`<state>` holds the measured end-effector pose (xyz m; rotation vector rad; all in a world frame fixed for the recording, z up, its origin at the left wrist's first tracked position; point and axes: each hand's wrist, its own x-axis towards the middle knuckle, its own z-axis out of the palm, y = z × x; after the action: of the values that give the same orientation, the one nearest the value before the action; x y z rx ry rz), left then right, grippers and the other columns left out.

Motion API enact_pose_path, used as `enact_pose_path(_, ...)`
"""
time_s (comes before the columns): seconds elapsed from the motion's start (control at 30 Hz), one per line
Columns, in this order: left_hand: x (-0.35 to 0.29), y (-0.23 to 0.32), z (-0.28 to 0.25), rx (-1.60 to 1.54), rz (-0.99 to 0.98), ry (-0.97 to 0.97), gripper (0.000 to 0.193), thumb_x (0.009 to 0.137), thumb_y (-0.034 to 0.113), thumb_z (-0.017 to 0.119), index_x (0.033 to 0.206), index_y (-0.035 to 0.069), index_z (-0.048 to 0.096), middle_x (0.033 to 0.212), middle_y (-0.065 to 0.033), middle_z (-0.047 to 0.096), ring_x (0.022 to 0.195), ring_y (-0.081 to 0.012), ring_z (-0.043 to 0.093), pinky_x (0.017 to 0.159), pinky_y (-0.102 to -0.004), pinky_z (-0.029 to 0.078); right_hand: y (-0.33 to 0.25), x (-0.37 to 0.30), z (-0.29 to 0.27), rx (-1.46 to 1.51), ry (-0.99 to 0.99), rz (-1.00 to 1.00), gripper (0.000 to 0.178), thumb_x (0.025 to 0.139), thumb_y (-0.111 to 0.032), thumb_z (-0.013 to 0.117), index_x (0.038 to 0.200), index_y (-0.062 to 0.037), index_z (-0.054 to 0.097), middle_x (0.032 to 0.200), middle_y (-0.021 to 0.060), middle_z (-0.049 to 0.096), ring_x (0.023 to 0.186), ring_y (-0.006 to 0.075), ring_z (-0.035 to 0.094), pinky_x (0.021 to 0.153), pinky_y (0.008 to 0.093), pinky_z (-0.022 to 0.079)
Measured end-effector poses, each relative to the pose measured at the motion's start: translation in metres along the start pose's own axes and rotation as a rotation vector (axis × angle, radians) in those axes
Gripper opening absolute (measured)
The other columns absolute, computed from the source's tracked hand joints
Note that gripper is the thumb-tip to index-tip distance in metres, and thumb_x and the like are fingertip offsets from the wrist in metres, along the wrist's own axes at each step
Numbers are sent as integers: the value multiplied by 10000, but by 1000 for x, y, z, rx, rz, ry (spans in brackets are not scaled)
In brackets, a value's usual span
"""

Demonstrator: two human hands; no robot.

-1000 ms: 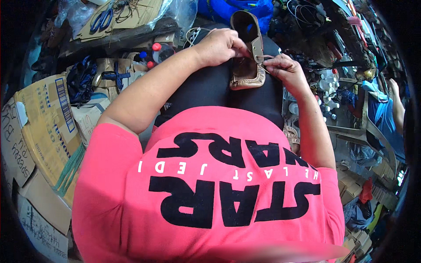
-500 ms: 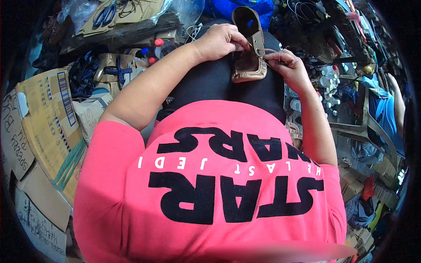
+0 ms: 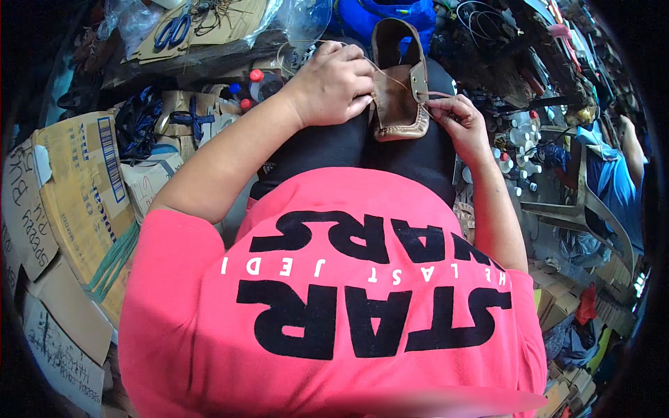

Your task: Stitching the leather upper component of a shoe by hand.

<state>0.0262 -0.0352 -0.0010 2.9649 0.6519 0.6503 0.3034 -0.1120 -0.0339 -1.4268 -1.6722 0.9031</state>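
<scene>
A brown leather moccasin [image 3: 426, 125] lies across my dark-trousered thighs, its toe end nearest me and its opening farther off. Stitched gathers run round the toe, and a metal eyelet shows on its right side. My left hand [image 3: 338, 85] is closed beside the shoe's left edge; whatever its fingertips pinch is hidden. Thin thread [image 3: 391, 76] crosses the shoe's inside toward this hand and loops out to its left. On the other side, my right hand [image 3: 460, 124] pinches a leather lace [image 3: 433, 93] close to the shoe's right edge.
Cardboard boxes [image 3: 80, 188] stand at my left. Blue-handled scissors [image 3: 172, 31] lie on cardboard at the far left. Beyond the shoe is a blue bag [image 3: 355, 21]. Small bottles [image 3: 523, 143] and a chair [image 3: 578, 209] are at right, near a person in blue [image 3: 617, 181].
My left hand has drawn back left from the shoe's rim, and thread now stretches across the shoe's inside. The shoe has shifted slightly nearer me; my right hand stays at its right edge.
</scene>
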Motion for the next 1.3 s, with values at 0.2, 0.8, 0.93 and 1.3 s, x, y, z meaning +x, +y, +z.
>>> enact_pose_path(0.2, 1, 13, 6, 106, -67, -220, 208, 730, 285, 681, 868, 129, 680, 893, 5, 653, 1098, -195, 507, 984, -432, 285, 0, -8, -11, -19, 41, -11, 184, 804, -25, 658, 974, -78, 705, 902, 37, 620, 864, 127, 581, 785, 247, 455)
enact_pose_path(0.8, -7, 8, 3, 26, 41, 88, 88, 764, 131, 582, 840, 124, 627, 1038, -2, 642, 1063, -193, 548, 926, -370, 388, -1, 4, 0, 3, -21, -22, 183, 819, -37, 658, 986, -92, 708, 888, 22, 597, 840, 115, 557, 774, 237, 440)
enact_pose_path(0.93, -11, 16, 2, 88, -11, -51, 114, 791, 140, 538, 875, 143, 615, 982, 4, 642, 1086, -195, 533, 971, -389, 320, -1, 1, -3, -18, -4, 1, 177, 821, -44, 659, 985, -91, 709, 892, 25, 604, 856, 119, 558, 784, 242, 439)
enact_pose_path(1.3, -4, 31, 4, 113, -95, -497, 185, 835, 96, 464, 961, 102, 600, 1020, -67, 665, 1248, -240, 446, 1067, -527, 184, -1, -3, -7, -23, 17, 1, 208, 804, -12, 656, 989, -89, 710, 838, 14, 579, 810, 108, 546, 766, 231, 439)
